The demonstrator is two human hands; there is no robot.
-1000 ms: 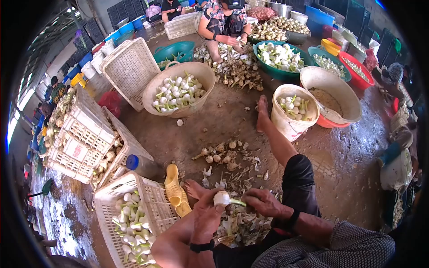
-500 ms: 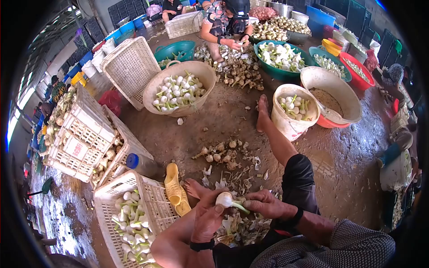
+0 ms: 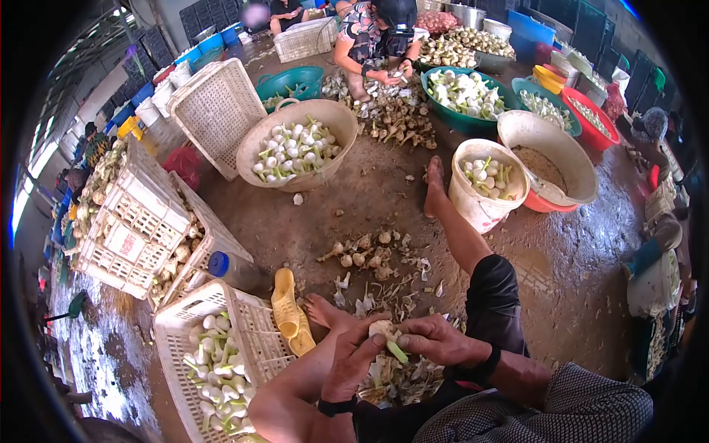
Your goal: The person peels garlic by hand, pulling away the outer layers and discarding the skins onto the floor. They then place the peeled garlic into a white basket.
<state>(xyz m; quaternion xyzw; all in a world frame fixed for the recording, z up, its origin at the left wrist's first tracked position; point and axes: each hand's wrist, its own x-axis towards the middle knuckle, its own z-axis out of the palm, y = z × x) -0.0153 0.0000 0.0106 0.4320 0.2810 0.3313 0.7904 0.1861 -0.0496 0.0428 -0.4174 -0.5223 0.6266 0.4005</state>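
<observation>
Between my two hands is a garlic bulb (image 3: pixel 382 328) with a short green stem pointing down and to the right. My left hand (image 3: pixel 351 359) is closed around the bulb from the left, its thumb pressing against it. My right hand (image 3: pixel 437 341) is closed too, its thumb and fingers pinching at the bulb beside the stem; the exact contact is partly hidden by the fingers. Below the hands lies a heap of peeled garlic skins (image 3: pixel 406 378). To the left, a white plastic crate (image 3: pixel 255 332) holds peeled garlic bulbs with green stems (image 3: pixel 220 376).
Unpeeled garlic bulbs (image 3: pixel 369 255) lie on the floor ahead. A white bucket (image 3: pixel 487 210) stands right, a beige basin (image 3: pixel 325 166) further forward. Yellow clogs (image 3: pixel 286 306) and a blue-lidded jar (image 3: pixel 235 269) sit left. Another person (image 3: pixel 373 44) works opposite.
The garlic bulb has been turned in my hands: its stem now points more downward and a rougher, brownish side shows. My right hand has moved slightly left, closer to my left.
</observation>
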